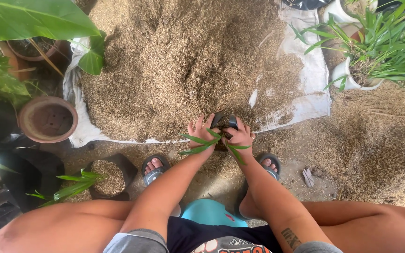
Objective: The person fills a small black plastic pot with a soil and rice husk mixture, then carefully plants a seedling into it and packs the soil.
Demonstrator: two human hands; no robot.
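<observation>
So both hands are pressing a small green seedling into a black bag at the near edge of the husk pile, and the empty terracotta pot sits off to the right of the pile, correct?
Not quite. The head view shows the empty terracotta pot to the left of the husk pile, not the right. The rest holds: the left hand and right hand press the green seedling into the black bag at the pile's near edge.

Bare forearms, no sleeves reaching the wrists. Small dark tattoo (290,238) on the right forearm. Grey shorts (137,240) with rolled hems over both thighs. Dark navy shirt (221,240) with an orange and white printed design on the front. Grey and black slide sandals (154,171) on both feet, toes showing. Bare knees and shins.
</observation>
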